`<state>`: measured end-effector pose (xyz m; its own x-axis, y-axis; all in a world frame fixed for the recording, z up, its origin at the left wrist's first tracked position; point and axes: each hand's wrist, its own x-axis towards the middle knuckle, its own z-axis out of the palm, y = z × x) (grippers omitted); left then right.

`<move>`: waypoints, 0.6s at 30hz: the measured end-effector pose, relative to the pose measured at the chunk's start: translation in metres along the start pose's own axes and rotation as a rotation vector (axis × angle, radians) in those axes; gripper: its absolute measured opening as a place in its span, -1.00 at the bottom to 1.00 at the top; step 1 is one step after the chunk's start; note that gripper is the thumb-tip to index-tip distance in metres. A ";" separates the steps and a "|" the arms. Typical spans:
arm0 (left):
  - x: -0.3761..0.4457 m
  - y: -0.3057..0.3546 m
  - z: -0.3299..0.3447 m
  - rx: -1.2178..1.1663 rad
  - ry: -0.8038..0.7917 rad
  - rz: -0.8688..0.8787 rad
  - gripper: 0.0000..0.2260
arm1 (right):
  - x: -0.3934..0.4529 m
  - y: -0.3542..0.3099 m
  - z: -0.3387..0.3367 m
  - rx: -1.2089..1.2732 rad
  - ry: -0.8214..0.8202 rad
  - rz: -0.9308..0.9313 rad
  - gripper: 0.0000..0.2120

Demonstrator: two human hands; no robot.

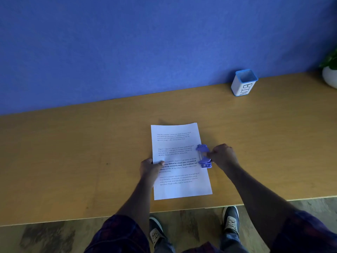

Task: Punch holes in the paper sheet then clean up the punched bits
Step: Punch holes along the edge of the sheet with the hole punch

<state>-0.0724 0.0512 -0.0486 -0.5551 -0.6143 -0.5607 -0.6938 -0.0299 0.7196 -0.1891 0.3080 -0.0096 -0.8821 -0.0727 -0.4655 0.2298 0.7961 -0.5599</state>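
Punch step. Paper sheet (179,161) frame centre, left hand (150,168) pinching its left edge. Right hand (222,156) closed on hole punch (204,156) at right edge. Next: press down firmly, then bits to bin (243,83) upper right.

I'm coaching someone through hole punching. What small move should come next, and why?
Probably press the punch down with the right hand: it already sits on the paper's right edge, and the left hand steadies the opposite edge.
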 end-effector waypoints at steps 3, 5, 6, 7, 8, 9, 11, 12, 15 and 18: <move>0.002 -0.003 0.001 -0.004 0.003 0.017 -0.90 | 0.001 -0.011 -0.007 -0.114 -0.069 0.044 -0.78; 0.004 -0.004 0.001 -0.003 0.004 0.019 -0.89 | 0.001 -0.015 -0.011 -0.213 -0.097 0.088 -0.74; 0.004 -0.005 0.001 0.002 0.003 0.019 -0.86 | 0.001 -0.017 -0.013 -0.286 -0.104 0.098 -0.72; 0.005 -0.005 0.001 0.000 0.002 0.017 -0.83 | 0.002 -0.020 -0.014 -0.370 -0.107 0.098 -0.71; 0.005 -0.006 0.001 -0.006 -0.003 0.015 -0.81 | 0.003 -0.024 -0.016 -0.451 -0.111 0.095 -0.72; 0.005 -0.006 0.000 -0.011 -0.009 0.013 -0.79 | 0.004 -0.028 -0.017 -0.518 -0.119 0.093 -0.74; 0.005 -0.008 -0.001 -0.011 -0.015 0.015 -0.81 | 0.009 -0.034 -0.016 -0.600 -0.153 0.098 -0.75; 0.005 -0.008 -0.002 -0.015 -0.016 0.018 -0.83 | 0.011 -0.037 -0.016 -0.622 -0.172 0.104 -0.70; 0.004 -0.009 -0.002 -0.030 -0.030 0.029 -0.88 | 0.014 -0.043 -0.017 -0.669 -0.197 0.148 -0.56; 0.003 -0.010 -0.001 -0.016 -0.024 0.034 -0.85 | 0.020 -0.046 -0.016 -0.682 -0.210 0.210 -0.56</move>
<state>-0.0665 0.0486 -0.0572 -0.5889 -0.5962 -0.5456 -0.6671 -0.0225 0.7446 -0.2241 0.2789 0.0177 -0.7351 0.0632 -0.6750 0.0183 0.9971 0.0734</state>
